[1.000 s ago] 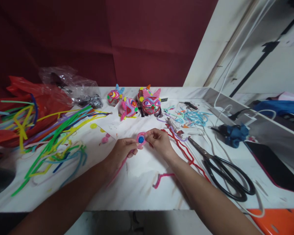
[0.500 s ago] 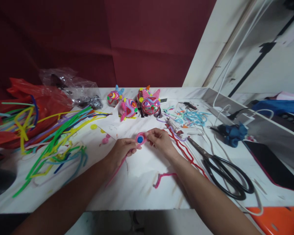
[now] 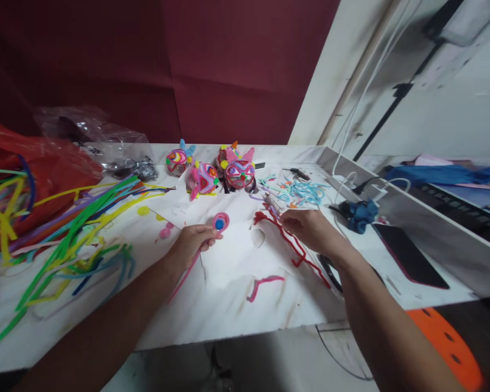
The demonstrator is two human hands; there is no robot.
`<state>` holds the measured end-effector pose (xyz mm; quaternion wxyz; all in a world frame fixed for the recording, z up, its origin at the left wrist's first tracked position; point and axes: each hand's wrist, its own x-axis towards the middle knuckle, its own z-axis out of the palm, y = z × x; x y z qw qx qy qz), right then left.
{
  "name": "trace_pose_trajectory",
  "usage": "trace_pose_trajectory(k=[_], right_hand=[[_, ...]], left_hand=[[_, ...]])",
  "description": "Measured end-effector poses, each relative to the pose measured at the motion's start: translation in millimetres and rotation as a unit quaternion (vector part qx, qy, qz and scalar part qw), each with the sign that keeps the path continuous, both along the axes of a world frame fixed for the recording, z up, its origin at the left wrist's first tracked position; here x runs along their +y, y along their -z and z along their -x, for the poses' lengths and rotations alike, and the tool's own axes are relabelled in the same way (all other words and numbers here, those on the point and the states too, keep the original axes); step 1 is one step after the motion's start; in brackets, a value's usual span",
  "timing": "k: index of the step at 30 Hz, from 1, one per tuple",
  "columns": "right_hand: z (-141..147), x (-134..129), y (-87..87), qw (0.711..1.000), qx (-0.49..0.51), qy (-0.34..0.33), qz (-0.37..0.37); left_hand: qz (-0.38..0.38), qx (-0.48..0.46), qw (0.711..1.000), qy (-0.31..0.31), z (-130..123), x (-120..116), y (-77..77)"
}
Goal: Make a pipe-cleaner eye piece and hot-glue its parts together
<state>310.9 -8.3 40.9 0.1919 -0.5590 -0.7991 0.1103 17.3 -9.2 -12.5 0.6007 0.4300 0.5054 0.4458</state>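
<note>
My left hand [image 3: 194, 244] pinches a pink pipe-cleaner coil [image 3: 226, 216] with a blue centre, its pink tail hanging down below the palm. To the right, my right hand [image 3: 308, 228] hovers over the red pipe cleaners [image 3: 296, 249], fingers curled together. Its fingertips are close to a glue tube [image 3: 270, 204]; whether they touch it is hidden. Scissors [image 3: 330, 272] lie mostly covered by my right forearm. A short bent pink pipe-cleaner piece [image 3: 265, 281] rests on the table between my arms.
Several decorated pipe-cleaner figures [image 3: 240, 173] stand at the back. Loose pipe cleaners [image 3: 75, 228] spread across the left beside a red plastic bag [image 3: 65, 169]. Blue scraps [image 3: 308, 192] lie at back right. A phone [image 3: 410, 256] and a white cable lie by the right-hand ledge.
My right hand has let go of the coil and moved right, over the red pipe cleaners. The coil stays in my left hand. The whole view has shifted a little to the right.
</note>
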Motion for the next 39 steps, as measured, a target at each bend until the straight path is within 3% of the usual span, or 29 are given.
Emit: trace_pose_trajectory(k=[4, 9, 16, 22, 25, 29, 32, 36, 39], right_hand=[[-19, -15, 11.8, 0.994, -0.098, 0.023, 0.035], [-34, -43, 26.0, 0.992, -0.106, 0.01, 0.06], [-62, -81, 42.6, 0.963, -0.204, 0.178, 0.002], [-91, -93, 54.9, 0.964, -0.19, 0.182, -0.045], [-105, -94, 63.6, 0.952, -0.209, 0.223, -0.009], [-110, -90, 72.4, 0.963, -0.195, 0.186, 0.009], [-104, -87, 66.0, 0.965, -0.177, 0.194, 0.019], [-97, -92, 43.3, 0.964, -0.113, 0.237, 0.027], [-107, -102, 26.8, 0.954, -0.089, 0.281, 0.06]], left_hand=[[-0.003, -0.009, 1.0, -0.004, 1, 1, 0.3], [-0.009, -0.015, 1.0, 0.005, 2, 3, 1.4], [-0.012, -0.029, 0.999, -0.021, 3, 9, 8.2], [-0.029, -0.044, 0.999, -0.01, 1, 4, 2.4], [-0.035, -0.066, 0.997, -0.001, 0, 1, -2.7], [-0.034, -0.085, 0.996, -0.001, 0, -1, -3.5], [-0.036, -0.097, 0.995, -0.007, 1, 0, 0.1], [-0.038, -0.101, 0.994, -0.007, 2, 2, 4.1], [-0.032, -0.103, 0.994, -0.005, 2, 2, 4.5]])
